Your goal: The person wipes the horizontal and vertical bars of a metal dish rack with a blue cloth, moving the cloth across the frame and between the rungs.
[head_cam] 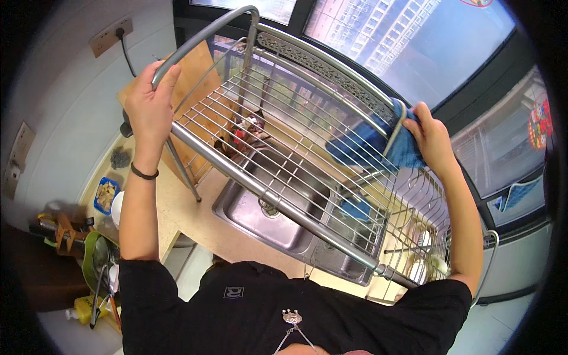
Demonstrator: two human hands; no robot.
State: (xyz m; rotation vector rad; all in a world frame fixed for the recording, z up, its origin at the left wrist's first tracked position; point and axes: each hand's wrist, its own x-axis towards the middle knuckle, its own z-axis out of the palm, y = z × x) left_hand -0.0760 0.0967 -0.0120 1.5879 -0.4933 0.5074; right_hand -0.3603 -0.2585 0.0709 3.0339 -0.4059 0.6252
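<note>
A metal dish rack [284, 204] stands over the double-bowl sink, its wire shelf close in front of me. My left hand [151, 95] grips the grey curved side rail at the rack's left end. At the far right, my right hand [428, 140] holds a blue cloth [401, 144] with a pale edge, wrapped over the rack's upper back rail. Part of the cloth hangs behind the wires. Below the shelf is the stainless steel sink [270, 222], and a second blue cloth [355, 207] lies by its smaller bowl.
A wooden board [199, 71] leans behind the rack's left end. Bowls [419, 266] sit in the lower right wires. On the left counter are a blue tray of food pieces [106, 195], a steel scouring pad [120, 158] and a green-rimmed pan or basket [91, 253]. Windows [372, 35] line the back.
</note>
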